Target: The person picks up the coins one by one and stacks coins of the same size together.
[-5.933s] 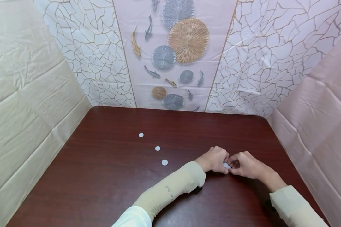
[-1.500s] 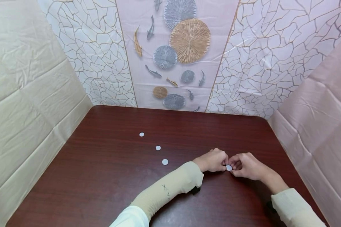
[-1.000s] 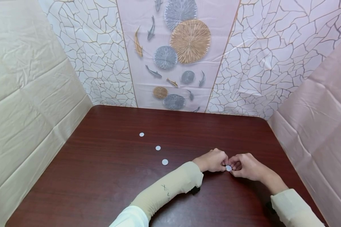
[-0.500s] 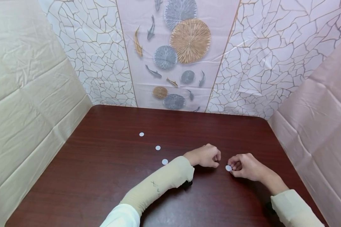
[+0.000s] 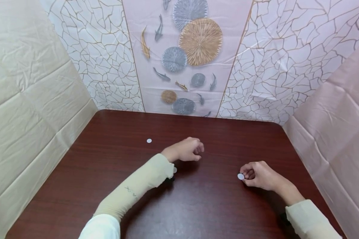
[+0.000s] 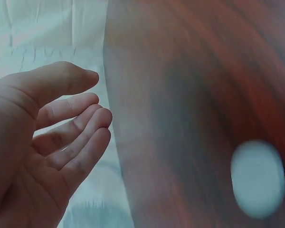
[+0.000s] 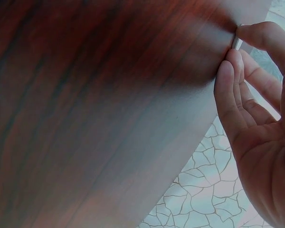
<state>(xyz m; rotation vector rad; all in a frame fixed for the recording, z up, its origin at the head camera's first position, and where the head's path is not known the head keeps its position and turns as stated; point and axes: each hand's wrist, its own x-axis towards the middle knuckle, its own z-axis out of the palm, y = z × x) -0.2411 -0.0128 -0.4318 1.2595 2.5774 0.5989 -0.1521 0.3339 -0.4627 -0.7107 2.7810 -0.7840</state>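
Backdrop here is a printed cloth point(image 5: 179, 78) with koi and round leafy shapes between crackle-pattern strips, and in front there's a dark reddish wood-grain table point(image 5: 209, 205).

Right hand point(image 5: 261, 176) first: the thumb point(image 7: 263, 37) and a fingertip pinch a small white disc point(image 5: 240, 176) by its rim, down at the right part of the tabletop. The wrist cam catches it edge-on; can't tell if it's resting on the wood or lifted slightly.

Left hand point(image 5: 184, 149) is loose, fingers point(image 6: 88, 156) softly bent and close together, thumb standing off from them, over the middle of the table.

By its cuff a second white disc point(image 5: 175, 170) pokes out, partly hidden by the beige left sleeve point(image 5: 137, 181), which has dark scribbles on it. A third disc point(image 5: 149, 140) lies farther back and left. The left wrist cam also shows a blurry white disc point(image 6: 258, 179), no clue which.
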